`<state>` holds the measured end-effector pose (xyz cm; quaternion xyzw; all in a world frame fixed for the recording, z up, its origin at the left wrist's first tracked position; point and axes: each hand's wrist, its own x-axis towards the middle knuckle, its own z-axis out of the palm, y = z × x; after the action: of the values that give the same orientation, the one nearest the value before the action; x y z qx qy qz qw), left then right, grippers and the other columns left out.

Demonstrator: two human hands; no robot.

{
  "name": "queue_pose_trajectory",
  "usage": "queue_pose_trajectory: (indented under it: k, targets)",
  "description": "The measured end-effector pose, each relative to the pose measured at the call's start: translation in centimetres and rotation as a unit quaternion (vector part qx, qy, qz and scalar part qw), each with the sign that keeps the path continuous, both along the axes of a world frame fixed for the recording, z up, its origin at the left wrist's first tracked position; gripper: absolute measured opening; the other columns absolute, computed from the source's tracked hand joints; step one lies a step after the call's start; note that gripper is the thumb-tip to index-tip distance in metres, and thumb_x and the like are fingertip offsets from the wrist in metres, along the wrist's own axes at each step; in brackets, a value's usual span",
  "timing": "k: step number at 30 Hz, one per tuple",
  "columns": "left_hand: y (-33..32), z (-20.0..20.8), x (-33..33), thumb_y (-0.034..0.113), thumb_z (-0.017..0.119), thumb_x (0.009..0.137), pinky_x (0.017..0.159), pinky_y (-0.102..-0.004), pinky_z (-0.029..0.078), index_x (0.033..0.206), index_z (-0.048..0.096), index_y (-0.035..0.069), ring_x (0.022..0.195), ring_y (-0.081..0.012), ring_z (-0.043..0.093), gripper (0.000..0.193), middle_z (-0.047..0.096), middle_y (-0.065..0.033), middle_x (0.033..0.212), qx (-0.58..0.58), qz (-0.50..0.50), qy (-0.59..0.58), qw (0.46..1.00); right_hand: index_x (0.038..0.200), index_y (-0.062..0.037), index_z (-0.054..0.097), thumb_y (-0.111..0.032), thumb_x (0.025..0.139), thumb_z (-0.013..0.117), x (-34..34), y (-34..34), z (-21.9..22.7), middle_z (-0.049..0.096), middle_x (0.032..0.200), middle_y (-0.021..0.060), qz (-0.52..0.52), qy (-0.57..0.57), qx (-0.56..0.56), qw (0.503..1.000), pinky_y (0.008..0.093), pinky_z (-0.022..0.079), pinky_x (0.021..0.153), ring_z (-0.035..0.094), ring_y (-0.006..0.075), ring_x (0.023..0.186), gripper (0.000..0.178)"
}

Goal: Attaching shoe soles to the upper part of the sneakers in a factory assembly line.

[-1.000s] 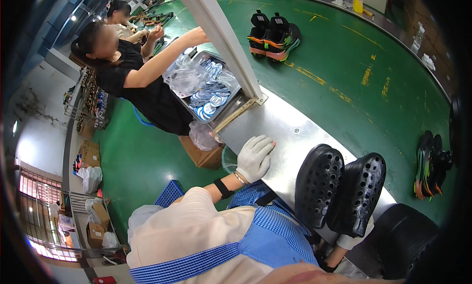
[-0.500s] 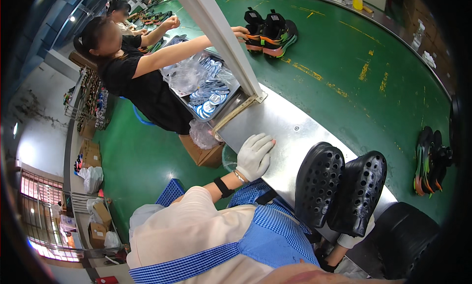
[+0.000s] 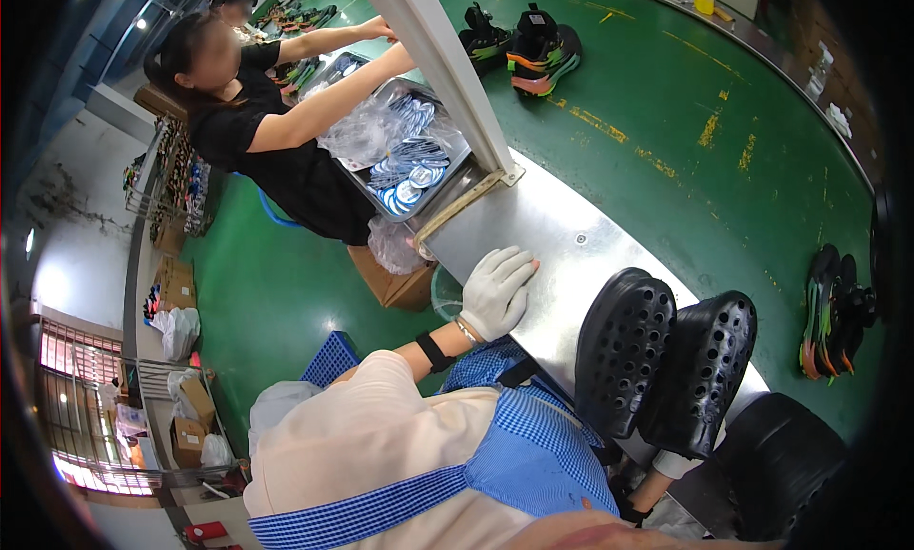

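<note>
Black perforated shoe-shaped pieces (image 3: 625,355) lie nearer the white-gloved right grip (image 3: 674,465), closure indeterminable, than the flat, empty left grip (image 3: 497,295).

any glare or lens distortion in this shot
Head view: glare whitens part of the flat silver metal ledge; smaller highlights sit on the glossy black perforated clog-shaped pieces. Head view: fisheye curvature bends the far edge of the long green work surface, and the corners go black.

At mid-frame, the bare tabletop (image 3: 564,264) leaves a lane between the left hand (image 3: 498,295) and the black perforated shoes (image 3: 621,355), which block the lower right. A pale post (image 3: 446,69) at upper centre and a tray (image 3: 461,157) beside it obstruct the way up-left.
</note>
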<state>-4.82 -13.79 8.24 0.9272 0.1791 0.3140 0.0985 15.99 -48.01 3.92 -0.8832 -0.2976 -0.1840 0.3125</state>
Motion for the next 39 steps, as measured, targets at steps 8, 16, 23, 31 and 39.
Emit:
queue_pose_trajectory:
  k: [8,16,23,31,39]
  targets:
    - [-0.5,0.2,0.1,0.004,0.055,0.074,0.095,-0.0448,0.047,0.105,0.066,-0.003,0.106,-0.0358,0.06,0.033,0.065,-0.0177,0.112,0.005,-0.002,-0.004,1.0,0.084,0.0018,0.063,-0.018,0.077,0.068,-0.1,-0.7,0.1,0.065,0.075,0.0156,-0.011,0.004,-0.005,1.0,0.0401,0.048,0.062,0.065,0.0306,0.067,0.022]
    - [-0.9,0.1,0.3,0.004,0.056,0.075,0.095,-0.0447,0.047,0.104,0.067,-0.003,0.107,-0.0353,0.06,0.032,0.065,-0.0173,0.112,0.005,-0.002,-0.006,1.0,0.085,0.0016,0.064,-0.019,0.078,0.069,-0.2,-1.5,-0.1,0.066,0.077,0.0156,-0.028,0.011,-0.007,1.0,0.0402,0.049,0.063,0.065,0.0305,0.068,0.023]
    - [-1.2,-0.3,0.4,0.004,0.056,0.075,0.096,-0.0445,0.047,0.104,0.067,-0.003,0.107,-0.0354,0.06,0.032,0.066,-0.0175,0.111,0.007,0.002,-0.003,1.0,0.087,0.0015,0.065,-0.02,0.078,0.07,-0.1,-1.7,-0.2,0.067,0.079,0.0156,-0.033,0.021,-0.005,0.999,0.0403,0.05,0.064,0.066,0.0304,0.07,0.024]
    - [-1.3,0.1,0.4,0.003,0.055,0.075,0.095,-0.0443,0.047,0.103,0.067,-0.003,0.106,-0.035,0.061,0.032,0.065,-0.0173,0.111,0.009,0.0,-0.011,1.0,0.089,0.0013,0.066,-0.021,0.078,0.071,0.2,-1.3,0.2,0.068,0.08,0.0156,-0.026,0.026,-0.008,0.999,0.0404,0.051,0.065,0.066,0.0303,0.071,0.026]
    - [-1.4,0.3,-0.1,0.003,0.056,0.075,0.097,-0.0448,0.047,0.106,0.067,-0.002,0.106,-0.0346,0.06,0.033,0.065,-0.0161,0.111,-0.01,0.005,-0.014,1.0,0.091,0.0011,0.067,-0.023,0.078,0.071,0.0,0.8,0.7,0.069,0.082,0.0156,-0.003,0.039,0.001,0.999,0.0405,0.052,0.066,0.067,0.0302,0.072,0.027]
